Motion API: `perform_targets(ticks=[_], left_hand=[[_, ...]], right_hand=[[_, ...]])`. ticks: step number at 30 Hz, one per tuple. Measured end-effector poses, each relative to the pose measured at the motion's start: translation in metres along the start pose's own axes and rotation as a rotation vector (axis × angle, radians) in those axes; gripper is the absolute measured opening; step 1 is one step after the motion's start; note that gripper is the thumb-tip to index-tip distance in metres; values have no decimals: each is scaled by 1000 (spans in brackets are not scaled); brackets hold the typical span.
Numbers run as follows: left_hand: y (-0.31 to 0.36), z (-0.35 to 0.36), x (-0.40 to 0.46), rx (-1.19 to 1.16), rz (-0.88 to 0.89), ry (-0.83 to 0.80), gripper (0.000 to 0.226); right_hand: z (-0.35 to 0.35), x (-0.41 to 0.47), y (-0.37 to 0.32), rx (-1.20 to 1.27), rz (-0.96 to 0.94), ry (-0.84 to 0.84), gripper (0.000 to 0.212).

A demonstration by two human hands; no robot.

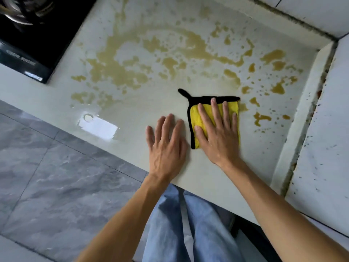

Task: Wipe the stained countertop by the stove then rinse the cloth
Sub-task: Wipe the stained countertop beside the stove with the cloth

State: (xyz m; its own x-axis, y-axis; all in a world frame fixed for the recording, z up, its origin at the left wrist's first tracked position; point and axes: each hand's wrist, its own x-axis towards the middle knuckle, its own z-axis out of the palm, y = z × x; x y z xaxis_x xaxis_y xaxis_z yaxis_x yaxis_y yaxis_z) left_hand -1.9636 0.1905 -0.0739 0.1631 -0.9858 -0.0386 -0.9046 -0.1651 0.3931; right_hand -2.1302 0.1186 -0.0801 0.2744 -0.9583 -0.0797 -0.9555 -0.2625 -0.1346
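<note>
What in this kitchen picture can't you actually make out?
- Stove: cut off by the top-left edge, blurred; its lettering is unreadable.
- Cloth: the right hand covers most of it, so any soiling is hidden.
- Counter under the left hand: hidden.
- No sink in the head view.

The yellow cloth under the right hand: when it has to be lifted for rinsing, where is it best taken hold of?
Probably by the black loop at the far left corner of the yellow cloth. It sticks out free past the right hand, which presses the cloth flat. The left hand rests beside it.
</note>
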Motion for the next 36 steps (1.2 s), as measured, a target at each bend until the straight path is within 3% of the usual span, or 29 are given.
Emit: perform_targets(ticks=[4,10,14,17,21,27,29,33,36], left_hand=[[-3,6,0,49,7,-22,55],[-5,12,-1,60,12,-24,56],[-6,13,0,54,20,6,55],[-8,15,-2,64,21,13,55],[-10,17,-2,65,22,5,57],[-5,15,0,51,11,0,56],[-4,13,0,51,7,-4,56],[-4,13,0,63,4,7,56],[-5,16,-1,64,10,34,55]], right_hand=[[-5,-24,37,-9,111,-34,66],[-3,52,19,38,371,51,65],[10,29,-11,7,221,88,66],[12,-16,10,15,106,57,66],[-1,-41,59,-3,278,19,66],[-7,32,60,43,517,55,65],[-2,30,42,27,493,75,65],[3,-32,49,-7,250,69,64],[-4,-57,87,11,382,28,65]])
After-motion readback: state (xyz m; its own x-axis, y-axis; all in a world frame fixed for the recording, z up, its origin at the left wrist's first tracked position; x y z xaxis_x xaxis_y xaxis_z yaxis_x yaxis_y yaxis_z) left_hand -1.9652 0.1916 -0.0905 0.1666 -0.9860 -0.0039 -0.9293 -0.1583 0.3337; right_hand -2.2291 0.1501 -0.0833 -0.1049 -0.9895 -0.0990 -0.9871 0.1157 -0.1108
